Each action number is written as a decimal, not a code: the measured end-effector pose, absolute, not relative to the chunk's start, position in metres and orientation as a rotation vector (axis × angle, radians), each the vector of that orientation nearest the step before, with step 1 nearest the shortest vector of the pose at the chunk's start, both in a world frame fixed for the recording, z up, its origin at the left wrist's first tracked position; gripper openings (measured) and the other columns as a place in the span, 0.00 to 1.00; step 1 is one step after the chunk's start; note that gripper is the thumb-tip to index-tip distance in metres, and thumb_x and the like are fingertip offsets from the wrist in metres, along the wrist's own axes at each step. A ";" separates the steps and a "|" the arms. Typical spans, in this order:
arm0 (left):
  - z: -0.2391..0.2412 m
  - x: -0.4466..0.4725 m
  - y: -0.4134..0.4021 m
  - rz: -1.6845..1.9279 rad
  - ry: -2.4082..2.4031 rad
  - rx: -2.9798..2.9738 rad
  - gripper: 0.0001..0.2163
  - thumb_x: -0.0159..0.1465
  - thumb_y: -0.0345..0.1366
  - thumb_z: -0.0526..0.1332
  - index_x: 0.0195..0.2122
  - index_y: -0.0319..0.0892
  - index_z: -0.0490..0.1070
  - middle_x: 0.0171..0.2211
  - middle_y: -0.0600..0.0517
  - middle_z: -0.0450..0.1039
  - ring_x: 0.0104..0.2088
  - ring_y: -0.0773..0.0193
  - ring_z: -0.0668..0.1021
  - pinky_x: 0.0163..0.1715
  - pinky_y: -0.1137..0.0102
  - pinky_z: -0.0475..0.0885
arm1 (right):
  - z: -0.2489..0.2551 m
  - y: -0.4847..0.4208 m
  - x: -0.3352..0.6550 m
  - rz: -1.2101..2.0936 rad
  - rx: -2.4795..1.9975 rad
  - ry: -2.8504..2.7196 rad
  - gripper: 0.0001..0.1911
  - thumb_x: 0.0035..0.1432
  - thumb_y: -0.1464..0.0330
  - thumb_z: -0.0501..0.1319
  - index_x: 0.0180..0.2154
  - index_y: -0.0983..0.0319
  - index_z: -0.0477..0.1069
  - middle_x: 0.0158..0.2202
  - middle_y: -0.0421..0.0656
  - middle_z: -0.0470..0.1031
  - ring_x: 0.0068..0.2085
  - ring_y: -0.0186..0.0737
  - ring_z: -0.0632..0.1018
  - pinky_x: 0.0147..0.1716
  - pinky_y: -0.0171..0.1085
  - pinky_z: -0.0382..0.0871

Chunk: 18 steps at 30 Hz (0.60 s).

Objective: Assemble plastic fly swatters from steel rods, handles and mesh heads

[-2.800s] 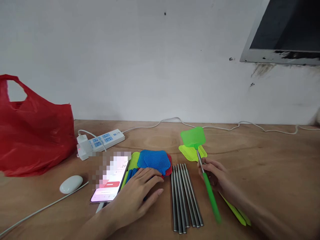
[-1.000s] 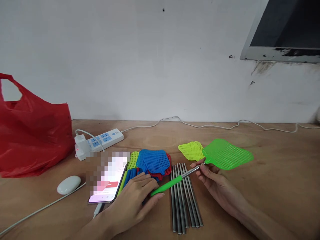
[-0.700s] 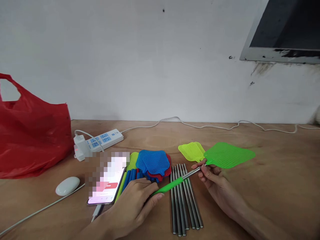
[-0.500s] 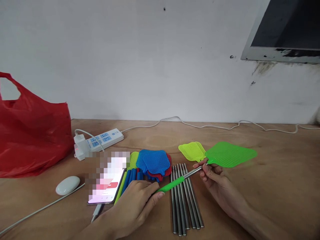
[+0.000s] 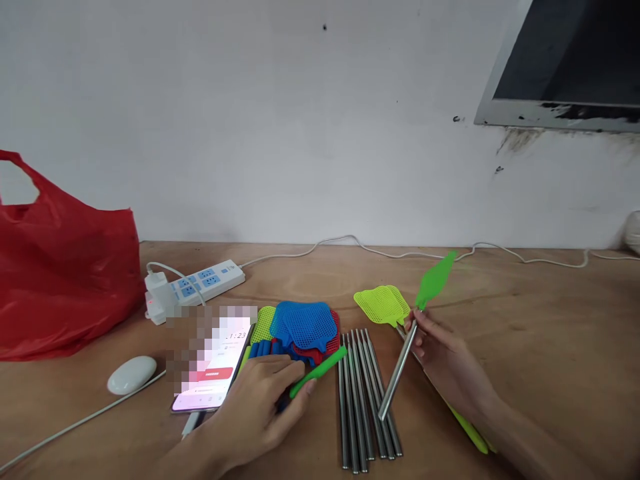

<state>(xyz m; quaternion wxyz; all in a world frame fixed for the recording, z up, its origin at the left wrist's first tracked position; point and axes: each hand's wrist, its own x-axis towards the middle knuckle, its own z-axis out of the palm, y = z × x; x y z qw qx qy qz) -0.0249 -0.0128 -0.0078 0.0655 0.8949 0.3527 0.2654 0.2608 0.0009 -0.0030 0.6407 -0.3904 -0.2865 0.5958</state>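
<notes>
My left hand [image 5: 270, 393] is closed on a bright green handle sleeve [image 5: 325, 370], which points up to the right. Between the fingers of my right hand [image 5: 445, 353] is a green fly swatter [image 5: 434, 283], its head seen nearly edge-on. Its bare metal rod [image 5: 400, 373] slants down to the left, apart from the sleeve. Several loose metal rods [image 5: 363, 407] lie side by side between my hands. Beyond my left hand are stacked blue swatter heads [image 5: 310, 323], with a red head [image 5: 334, 327] under them and coloured sleeves [image 5: 263, 348] partly hidden. Yellow-green swatters [image 5: 383, 305] lie behind my right hand.
A lit phone [image 5: 220, 373], partly blurred out, lies left of my left hand, with a cable plugged in. Farther left are a white mouse-shaped object [image 5: 133, 375], a power strip [image 5: 215, 280] and a red plastic bag [image 5: 65, 280]. A white cord [image 5: 350, 238] runs along the wall.
The green sleeve has come off the swatter's rod and stays in my left hand. My right hand has turned the swatter, so its rod end now points down and its head up.
</notes>
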 end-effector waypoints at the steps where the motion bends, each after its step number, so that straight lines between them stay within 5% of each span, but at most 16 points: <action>1: -0.008 -0.025 -0.012 0.851 1.073 2.725 0.14 0.69 0.32 0.51 0.24 0.44 0.59 0.20 0.56 0.63 0.21 0.65 0.67 0.22 0.69 0.56 | -0.004 -0.001 0.257 1.371 -0.912 -0.674 0.13 0.46 0.62 0.77 0.26 0.61 0.77 0.27 0.38 0.73 0.24 0.28 0.64 0.19 0.27 0.63; 9: -0.008 -0.029 -0.010 1.108 1.097 2.772 0.14 0.62 0.28 0.54 0.19 0.43 0.55 0.22 0.54 0.59 0.23 0.65 0.64 0.23 0.68 0.54 | -0.006 -0.002 0.255 1.401 -0.953 -0.721 0.14 0.46 0.61 0.76 0.27 0.61 0.77 0.27 0.39 0.73 0.24 0.29 0.63 0.19 0.28 0.60; 18: -0.007 -0.030 -0.013 0.853 0.958 2.826 0.10 0.50 0.26 0.56 0.22 0.43 0.52 0.26 0.53 0.60 0.27 0.63 0.64 0.27 0.67 0.58 | -0.004 -0.004 0.251 1.513 -0.979 -0.769 0.16 0.48 0.59 0.75 0.25 0.63 0.75 0.25 0.38 0.69 0.22 0.27 0.59 0.19 0.27 0.56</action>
